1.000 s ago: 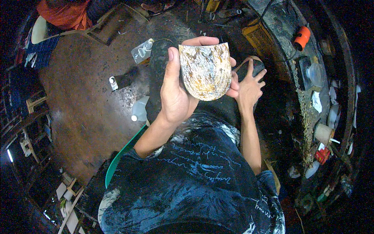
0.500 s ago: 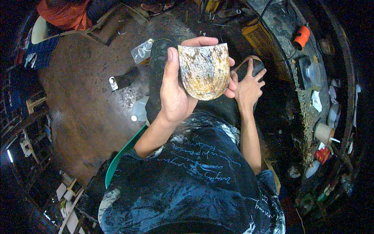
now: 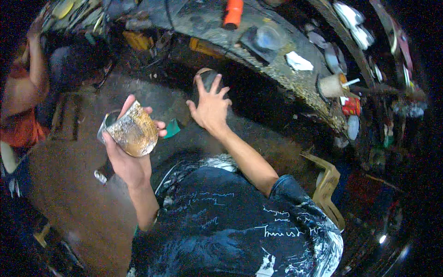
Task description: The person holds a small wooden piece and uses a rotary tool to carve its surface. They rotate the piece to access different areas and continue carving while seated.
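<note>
My left hand (image 3: 130, 164) is closed round a curved, U-shaped piece (image 3: 136, 131) with a mottled white, brown and gold surface; a grey rounded edge shows behind it. My right hand (image 3: 211, 108) has its fingers spread over a dark rounded object (image 3: 207, 76) with a tan rim. Whether it presses on that object or only hovers I cannot tell. A flat green piece (image 3: 171, 129) shows low between my hands.
A stained ledge (image 3: 286, 78) curves across the top right, bearing an orange cylinder (image 3: 233, 14), plastic container (image 3: 268, 38), white scrap (image 3: 299, 62) and tan can (image 3: 330, 85). Another person's arm and orange clothing (image 3: 23, 120) are at left. A yellowish frame (image 3: 325, 184) stands right of me.
The view has swung right, showing more of the ledge. My left hand and piece are further left and tilted, while my spread right hand has moved left in the picture.
</note>
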A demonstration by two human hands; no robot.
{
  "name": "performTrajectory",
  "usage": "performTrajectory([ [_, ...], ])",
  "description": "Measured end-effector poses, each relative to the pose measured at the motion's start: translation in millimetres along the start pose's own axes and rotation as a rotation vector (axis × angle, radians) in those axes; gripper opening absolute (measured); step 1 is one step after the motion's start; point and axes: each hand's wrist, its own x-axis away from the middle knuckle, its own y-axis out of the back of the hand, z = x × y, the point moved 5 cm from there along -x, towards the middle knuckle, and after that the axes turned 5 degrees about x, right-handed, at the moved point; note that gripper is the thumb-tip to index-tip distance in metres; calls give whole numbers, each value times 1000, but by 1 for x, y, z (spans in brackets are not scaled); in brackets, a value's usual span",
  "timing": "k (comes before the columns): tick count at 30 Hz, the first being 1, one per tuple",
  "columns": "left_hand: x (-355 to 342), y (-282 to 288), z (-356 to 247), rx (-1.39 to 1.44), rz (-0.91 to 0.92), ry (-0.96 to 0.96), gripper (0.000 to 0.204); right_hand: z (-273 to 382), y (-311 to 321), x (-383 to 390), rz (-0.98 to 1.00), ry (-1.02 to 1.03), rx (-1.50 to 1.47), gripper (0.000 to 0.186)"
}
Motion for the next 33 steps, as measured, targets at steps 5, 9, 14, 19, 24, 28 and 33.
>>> performTrajectory([
  [5, -7, -3, 2, 36, 52, 53, 98, -28, 3, 6, -68, 112, -318, 73],
  [9, -10, 4, 7, 154, 85, 65, 99, -77, 17, 21, -147, 9, -776, 29],
  [14, -2, 16, 3, 287, 178, 69, 97, -52, 90, 25, -396, 244, -898, 22],
  [19, -1, 23, -4, 176, 88, -47, 92, -38, 155, -98, -777, -8, -415, 47],
  [24, 22, 34, -33, 186, 96, -231, 93, -58, 112, -248, -413, -407, 31, 73],
  [28, 28, 66, -34, 267, 3, -202, 90, -81, 121, -258, -412, -88, -146, 52],
  [33, 25, 94, -20, 358, -64, -88, 91, -95, 120, -149, -85, 167, -1661, 49],
])
